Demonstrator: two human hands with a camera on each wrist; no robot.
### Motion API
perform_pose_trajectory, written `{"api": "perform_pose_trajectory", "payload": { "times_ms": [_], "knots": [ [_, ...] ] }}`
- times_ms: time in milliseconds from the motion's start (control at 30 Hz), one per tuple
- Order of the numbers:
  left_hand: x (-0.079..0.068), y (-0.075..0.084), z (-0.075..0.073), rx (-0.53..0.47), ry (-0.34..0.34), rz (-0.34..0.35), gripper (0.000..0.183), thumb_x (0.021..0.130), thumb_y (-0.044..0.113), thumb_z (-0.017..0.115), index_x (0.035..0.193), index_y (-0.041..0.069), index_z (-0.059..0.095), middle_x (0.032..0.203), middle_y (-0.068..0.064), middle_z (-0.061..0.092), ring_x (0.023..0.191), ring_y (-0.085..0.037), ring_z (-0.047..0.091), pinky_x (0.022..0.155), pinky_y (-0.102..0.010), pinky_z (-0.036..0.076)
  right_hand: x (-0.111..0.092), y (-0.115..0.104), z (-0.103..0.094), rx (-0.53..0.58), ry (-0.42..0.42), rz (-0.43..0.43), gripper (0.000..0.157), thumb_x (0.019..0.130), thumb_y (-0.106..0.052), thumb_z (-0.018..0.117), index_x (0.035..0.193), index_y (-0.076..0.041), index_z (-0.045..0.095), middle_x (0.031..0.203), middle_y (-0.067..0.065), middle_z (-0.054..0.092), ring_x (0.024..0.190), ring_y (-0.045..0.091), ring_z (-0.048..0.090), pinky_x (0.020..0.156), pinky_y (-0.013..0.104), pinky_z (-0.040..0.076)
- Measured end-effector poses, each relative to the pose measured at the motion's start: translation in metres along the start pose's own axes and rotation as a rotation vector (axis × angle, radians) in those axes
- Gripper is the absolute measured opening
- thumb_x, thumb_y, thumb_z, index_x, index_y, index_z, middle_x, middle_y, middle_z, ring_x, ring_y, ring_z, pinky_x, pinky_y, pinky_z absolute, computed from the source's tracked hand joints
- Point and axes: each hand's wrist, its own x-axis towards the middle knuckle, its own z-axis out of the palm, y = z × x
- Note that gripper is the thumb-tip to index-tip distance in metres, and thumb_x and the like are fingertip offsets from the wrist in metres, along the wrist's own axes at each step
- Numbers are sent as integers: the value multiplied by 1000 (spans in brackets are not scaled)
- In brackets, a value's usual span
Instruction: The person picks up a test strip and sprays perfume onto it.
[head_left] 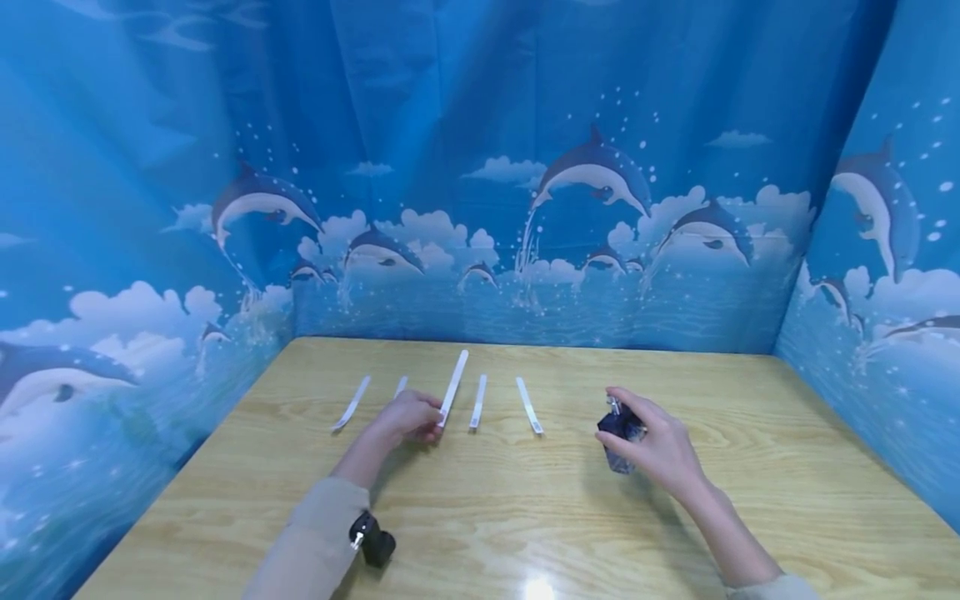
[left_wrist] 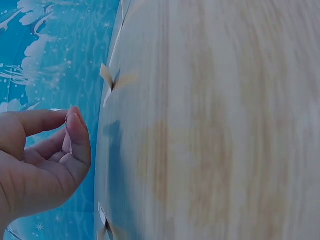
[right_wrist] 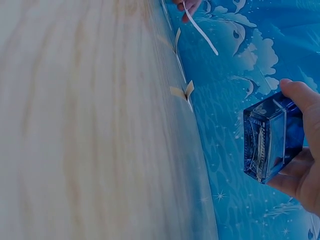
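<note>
the left hand (head_left: 408,415), near 10 o'clock on the light wood-grain surface (head_left: 480,500), pinches a long, narrow white paper strip (head_left: 454,381) between thumb and fingers; the strip points toward 1 o'clock. at about 2 o'clock, the right hand (head_left: 663,442) grasps a dark blue, faceted glass bottle with a silver neck (head_left: 621,428), held above the surface, its forefinger at the top. four further white paper strips with bent ends lie on the surface: one at 9 o'clock from the left hand (head_left: 352,403), one at its 12 o'clock, partly hidden (head_left: 401,385), and two toward 3 o'clock (head_left: 478,402) (head_left: 528,405). a blue dolphin-printed curtain (head_left: 465,125) hangs at 12 o'clock.
</note>
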Motion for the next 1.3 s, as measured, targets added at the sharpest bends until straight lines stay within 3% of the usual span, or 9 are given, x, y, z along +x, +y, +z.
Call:
{"api": "perform_pose_trajectory", "payload": {
  "times_ms": [200,367,800,1300],
  "knots": [
    [-4,4,5,-31,-41,46,42,78,-12,50,120,-17,47,70,-10,55,53,-11,52,50,-19,50,0,-1,1,-4,-19,11,63,76,-34,75,131,-14,52,127,16,54,108,36,54,76,50,53],
    [-7,7,10,-55,-65,66,36,78,-11,50,113,-16,49,69,-8,54,54,-12,53,52,-20,51,2,-2,1,-11,-20,9,63,77,-33,75,131,-13,52,128,15,53,109,36,53,78,50,52],
    [-13,15,23,-11,-98,70,29,84,-5,49,111,-15,53,72,-9,57,57,-12,55,51,-20,51,3,-4,2,-22,-9,-10,61,78,-30,75,130,-11,52,127,17,53,110,38,52,81,54,49],
    [-21,19,38,42,-183,91,23,86,2,52,104,-10,58,72,-7,56,54,-13,57,47,-20,48,9,-7,-2,-5,-7,-14,61,78,-28,75,130,-9,52,127,17,53,112,37,51,83,55,48]
  ]
}}
